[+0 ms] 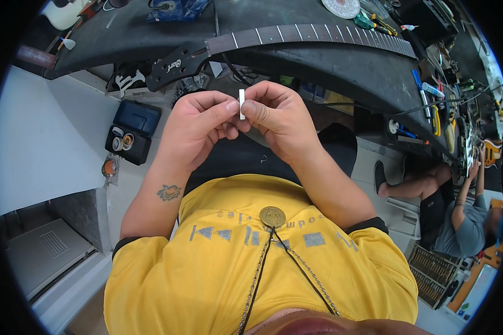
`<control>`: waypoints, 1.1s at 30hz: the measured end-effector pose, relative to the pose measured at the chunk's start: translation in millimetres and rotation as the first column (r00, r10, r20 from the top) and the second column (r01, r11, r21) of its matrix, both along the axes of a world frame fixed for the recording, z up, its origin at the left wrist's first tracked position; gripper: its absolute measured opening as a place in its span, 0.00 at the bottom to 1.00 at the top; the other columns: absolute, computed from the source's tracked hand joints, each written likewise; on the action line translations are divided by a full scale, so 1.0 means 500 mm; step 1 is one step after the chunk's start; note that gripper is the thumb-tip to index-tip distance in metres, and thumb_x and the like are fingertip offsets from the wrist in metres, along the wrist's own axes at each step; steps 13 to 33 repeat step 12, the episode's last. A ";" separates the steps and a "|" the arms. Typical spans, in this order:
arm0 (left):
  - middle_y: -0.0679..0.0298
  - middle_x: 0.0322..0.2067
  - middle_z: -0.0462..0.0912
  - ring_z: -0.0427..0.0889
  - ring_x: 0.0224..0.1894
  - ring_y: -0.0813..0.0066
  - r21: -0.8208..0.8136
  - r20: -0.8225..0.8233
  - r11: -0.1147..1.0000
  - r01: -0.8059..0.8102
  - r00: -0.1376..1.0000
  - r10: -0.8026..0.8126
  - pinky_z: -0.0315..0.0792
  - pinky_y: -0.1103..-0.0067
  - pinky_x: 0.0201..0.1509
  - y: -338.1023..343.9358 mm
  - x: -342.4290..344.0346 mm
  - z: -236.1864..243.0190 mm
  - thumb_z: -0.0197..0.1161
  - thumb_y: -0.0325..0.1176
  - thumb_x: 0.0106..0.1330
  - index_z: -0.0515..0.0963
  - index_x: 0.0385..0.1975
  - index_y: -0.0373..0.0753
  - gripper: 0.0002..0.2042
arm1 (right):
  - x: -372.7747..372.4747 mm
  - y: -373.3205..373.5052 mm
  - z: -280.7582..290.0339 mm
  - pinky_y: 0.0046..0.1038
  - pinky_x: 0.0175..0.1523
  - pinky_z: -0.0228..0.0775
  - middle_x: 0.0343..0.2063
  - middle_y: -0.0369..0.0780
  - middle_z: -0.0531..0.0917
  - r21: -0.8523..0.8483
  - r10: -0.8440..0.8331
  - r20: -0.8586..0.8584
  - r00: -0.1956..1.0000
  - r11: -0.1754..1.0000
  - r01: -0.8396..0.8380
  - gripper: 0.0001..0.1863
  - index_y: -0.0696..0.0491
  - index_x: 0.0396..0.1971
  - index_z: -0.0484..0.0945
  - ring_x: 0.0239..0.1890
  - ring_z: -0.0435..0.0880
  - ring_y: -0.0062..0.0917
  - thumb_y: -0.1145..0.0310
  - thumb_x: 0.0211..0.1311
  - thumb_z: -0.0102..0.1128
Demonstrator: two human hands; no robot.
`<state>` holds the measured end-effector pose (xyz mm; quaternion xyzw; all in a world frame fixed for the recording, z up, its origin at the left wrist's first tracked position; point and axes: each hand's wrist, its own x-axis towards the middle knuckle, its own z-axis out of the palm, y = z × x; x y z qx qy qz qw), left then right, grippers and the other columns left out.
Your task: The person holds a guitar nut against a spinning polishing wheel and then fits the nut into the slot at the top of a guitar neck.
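Observation:
Between my fingertips is a small white guitar nut (242, 105), a slim bar held upright above my lap. My left hand (204, 120) pinches it from the left with thumb and fingers. From the other side my right hand (279, 120) grips it the same way, thumb across its face. Just beyond both hands lies a guitar neck (296, 33) with a dark fretboard and a black headstock (176, 68). The neck rests along the bench, its headstock jutting past the near edge. My fingers cover part of the nut's sides.
The dark workbench (134, 42) curves around the front and right. Markers (421, 89), yellow-handled cutters (435, 120) and a cable lie on its right side. An open black case (129, 134) with tape rolls sits lower left. Another person (458, 223) works at far right.

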<state>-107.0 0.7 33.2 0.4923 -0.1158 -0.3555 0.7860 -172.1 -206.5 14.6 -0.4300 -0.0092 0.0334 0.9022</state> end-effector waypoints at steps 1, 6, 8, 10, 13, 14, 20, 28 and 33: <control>0.55 0.40 0.95 0.93 0.39 0.73 -0.002 -0.007 1.000 0.001 1.000 -0.001 0.85 0.80 0.44 0.002 0.000 -0.001 0.69 0.32 0.84 0.89 0.50 0.30 0.10 | -0.001 0.001 0.002 0.28 0.50 0.86 0.40 0.41 0.92 -0.021 -0.006 -0.005 1.000 1.000 0.005 0.13 0.62 0.49 0.87 0.40 0.91 0.23 0.71 0.75 0.81; 0.56 0.43 0.96 0.93 0.43 0.76 0.178 0.264 0.984 0.005 0.963 -0.053 0.85 0.78 0.50 0.003 0.002 -0.001 0.71 0.30 0.83 0.90 0.52 0.29 0.10 | -0.006 -0.007 -0.009 0.27 0.53 0.85 0.42 0.38 0.91 -0.030 0.010 0.007 1.000 0.999 -0.010 0.10 0.60 0.49 0.87 0.42 0.90 0.20 0.73 0.76 0.79; 0.60 0.41 0.96 0.91 0.43 0.78 0.205 0.465 0.971 -0.122 0.885 0.013 0.84 0.79 0.50 0.006 0.014 0.016 0.72 0.31 0.82 0.90 0.52 0.29 0.10 | -0.006 -0.011 -0.014 0.26 0.52 0.80 0.42 0.36 0.89 -0.122 -0.118 0.045 0.992 0.985 0.123 0.11 0.56 0.50 0.86 0.43 0.87 0.19 0.73 0.74 0.79; 0.63 0.41 0.95 0.90 0.42 0.80 0.303 0.750 0.879 -0.369 0.661 0.019 0.82 0.78 0.50 0.015 0.073 0.040 0.73 0.31 0.81 0.90 0.54 0.31 0.11 | -0.008 -0.033 -0.023 0.26 0.53 0.80 0.43 0.35 0.89 -0.187 -0.149 0.103 0.983 0.968 0.166 0.11 0.55 0.51 0.86 0.44 0.87 0.19 0.74 0.75 0.79; 0.59 0.50 0.96 0.91 0.53 0.78 0.401 0.795 0.755 -0.519 0.606 -0.006 0.82 0.79 0.59 0.036 0.145 0.096 0.69 0.28 0.83 0.89 0.58 0.32 0.11 | -0.009 -0.045 -0.025 0.25 0.54 0.80 0.43 0.35 0.89 -0.223 -0.180 0.113 0.977 0.954 0.201 0.10 0.54 0.51 0.86 0.44 0.87 0.20 0.73 0.76 0.77; 0.59 0.50 0.96 0.91 0.53 0.78 0.401 0.795 0.755 -0.519 0.606 -0.006 0.82 0.79 0.59 0.036 0.145 0.096 0.69 0.28 0.83 0.89 0.58 0.32 0.11 | -0.009 -0.045 -0.025 0.25 0.54 0.80 0.43 0.35 0.89 -0.223 -0.180 0.113 0.977 0.954 0.201 0.10 0.54 0.51 0.86 0.44 0.87 0.20 0.73 0.76 0.77; 0.59 0.50 0.96 0.91 0.53 0.78 0.401 0.795 0.755 -0.519 0.606 -0.006 0.82 0.79 0.59 0.036 0.145 0.096 0.69 0.28 0.83 0.89 0.58 0.32 0.11 | -0.009 -0.045 -0.025 0.25 0.54 0.80 0.43 0.35 0.89 -0.223 -0.180 0.113 0.977 0.954 0.201 0.10 0.54 0.51 0.86 0.44 0.87 0.20 0.73 0.76 0.77; 0.59 0.50 0.96 0.91 0.53 0.78 0.401 0.795 0.755 -0.519 0.606 -0.006 0.82 0.79 0.59 0.036 0.145 0.096 0.69 0.28 0.83 0.89 0.58 0.32 0.11 | -0.009 -0.045 -0.025 0.25 0.54 0.80 0.43 0.35 0.89 -0.223 -0.180 0.113 0.977 0.954 0.201 0.10 0.54 0.51 0.86 0.44 0.87 0.20 0.73 0.76 0.77; 0.59 0.50 0.96 0.91 0.53 0.78 0.401 0.795 0.755 -0.519 0.606 -0.006 0.82 0.79 0.59 0.036 0.145 0.096 0.69 0.28 0.83 0.89 0.58 0.32 0.11 | -0.009 -0.045 -0.025 0.25 0.54 0.80 0.43 0.35 0.89 -0.223 -0.180 0.113 0.977 0.954 0.201 0.10 0.54 0.51 0.86 0.44 0.87 0.20 0.73 0.76 0.77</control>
